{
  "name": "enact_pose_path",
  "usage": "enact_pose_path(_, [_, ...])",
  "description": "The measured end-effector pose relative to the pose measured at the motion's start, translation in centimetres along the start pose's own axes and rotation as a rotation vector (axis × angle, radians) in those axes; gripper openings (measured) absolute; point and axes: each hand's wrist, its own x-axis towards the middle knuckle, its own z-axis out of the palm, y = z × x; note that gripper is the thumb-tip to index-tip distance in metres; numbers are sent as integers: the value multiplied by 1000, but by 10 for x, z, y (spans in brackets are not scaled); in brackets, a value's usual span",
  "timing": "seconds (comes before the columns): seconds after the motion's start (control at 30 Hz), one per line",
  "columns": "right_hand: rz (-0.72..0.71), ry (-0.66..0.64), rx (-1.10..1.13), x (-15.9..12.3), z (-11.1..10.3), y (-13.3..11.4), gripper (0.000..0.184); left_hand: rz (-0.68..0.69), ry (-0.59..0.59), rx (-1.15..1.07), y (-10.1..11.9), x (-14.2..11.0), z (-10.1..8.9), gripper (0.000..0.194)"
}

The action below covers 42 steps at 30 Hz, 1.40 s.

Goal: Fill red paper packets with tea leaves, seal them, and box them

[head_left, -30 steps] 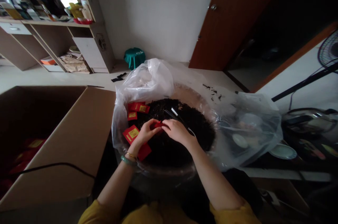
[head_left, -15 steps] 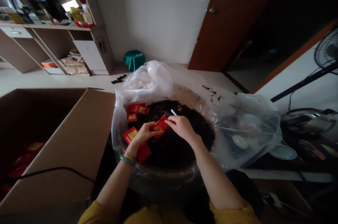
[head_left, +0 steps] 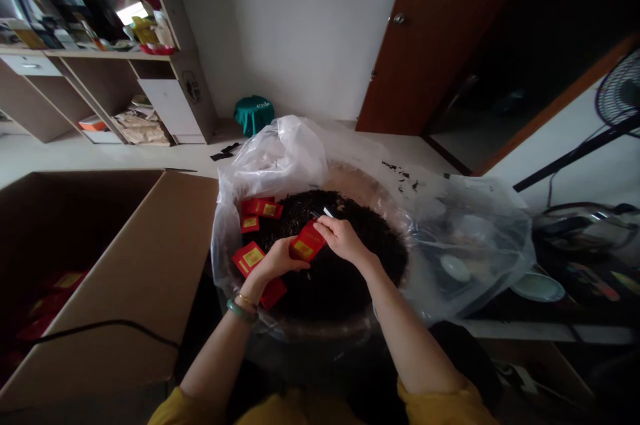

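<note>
A small red packet (head_left: 307,240) with a yellow label is tilted above a heap of dark, loose tea-like leaves (head_left: 320,298). My left hand (head_left: 277,258) grips its lower left side between thumb and fingers. At its upper right end, the fingers of my right hand (head_left: 343,238) are closed on the edge. Just beyond my right fingers shows the white tip of a slim black-and-white object (head_left: 327,212), mostly hidden by that hand. Several more red packets (head_left: 249,257) lie on the left side of the leaves, one partly under my left wrist.
Clear plastic sheeting (head_left: 295,148) lines the round tub and spreads to the right. A cardboard box (head_left: 150,245) with red packets inside stands at left, a black cord across it. At right are a dish (head_left: 537,287) and a fan (head_left: 620,88). A green-covered bin (head_left: 254,115) stands behind.
The red packet, mostly hidden between my fingers earlier, now shows its labelled face. My right hand has shifted slightly right, to the packet's upper end; my left hand keeps its hold.
</note>
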Motion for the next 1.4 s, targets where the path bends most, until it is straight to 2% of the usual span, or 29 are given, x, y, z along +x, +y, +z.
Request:
enact_pose_path(0.07, [-30, 13, -35, 0, -2, -1, 30, 12, 25, 6, -2, 0, 0, 38])
enact_pose_path(0.2, [-77, 60, -88, -1, -1, -3, 15, 53, 93, 11, -3, 0, 1, 41])
enact_pose_path(0.3, [-107, -24, -110, -2, 1, -5, 11, 110, 91, -48, 3, -1, 1, 47])
enact_pose_path(0.4, [-134, -124, -132, -3, 3, -8, 9, 132, 69, -251, 12, -2, 2, 46])
enact_pose_path(0.53, [-59, -101, -174, -5, 5, -10, 19, 129, 153, -430, 14, 0, 6, 47])
enact_pose_path(0.63, [-55, -127, -277, -5, 7, -10, 10, 126, 179, -473, 7, 2, 13, 46])
enact_pose_path(0.8, [-105, -231, -323, -7, 10, -7, 18, 146, 248, -405, -4, 6, 21, 44])
enact_pose_path(1.03, [13, -175, -77, -13, 16, -4, 19, 208, 276, -244, -8, 6, 22, 36])
enact_pose_path(1.2, [30, 96, 51, -17, 12, 5, 25, 175, 312, -223, -14, 4, 24, 34])
enact_pose_path(1.3, [46, 63, 85, -21, 13, 10, 33, 177, 365, -250, -11, 4, 24, 32])
enact_pose_path(1.4, [40, 32, 57, -24, 19, 11, 19, 183, 390, -264, -4, 4, 25, 26])
